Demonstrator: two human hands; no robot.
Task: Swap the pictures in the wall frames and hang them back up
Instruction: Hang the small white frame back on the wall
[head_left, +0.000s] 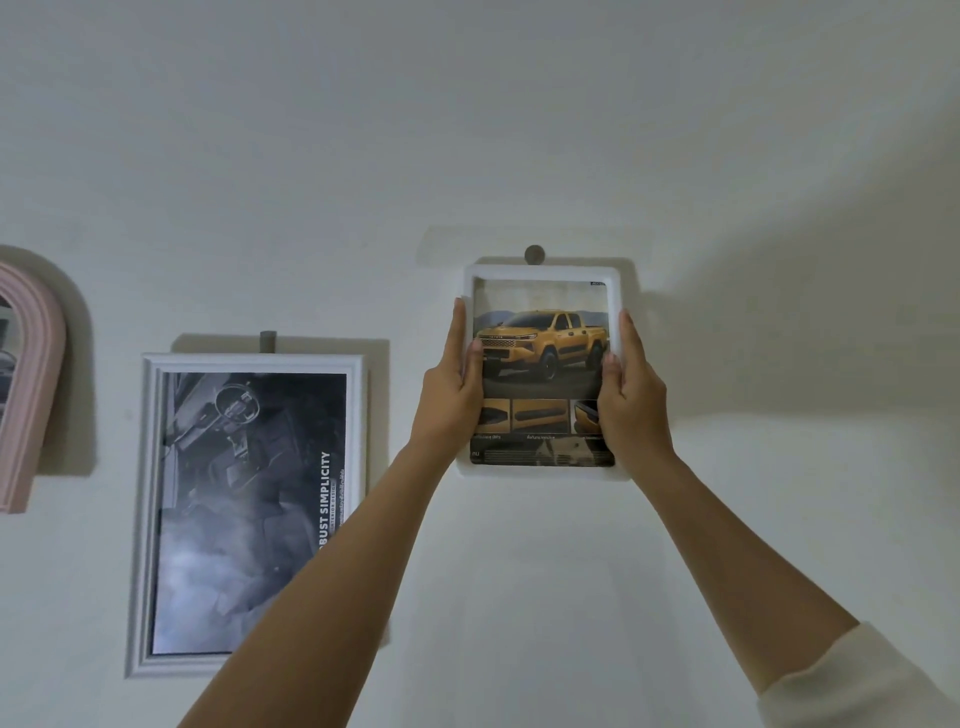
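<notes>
Two hands' fingers (459, 332) flank the white frame (540, 272).

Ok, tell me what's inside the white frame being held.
The white frame holds a yellow pickup truck picture; the left hand and right hand cover its side edges.

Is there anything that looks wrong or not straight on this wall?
Yes. In the large white frame, the grey picture lies sideways: its text runs vertically. The truck picture frame, held by both hands, looks straight.

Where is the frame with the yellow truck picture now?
The truck frame is against the wall right of centre, held between both hands, just below a round hook.
</notes>
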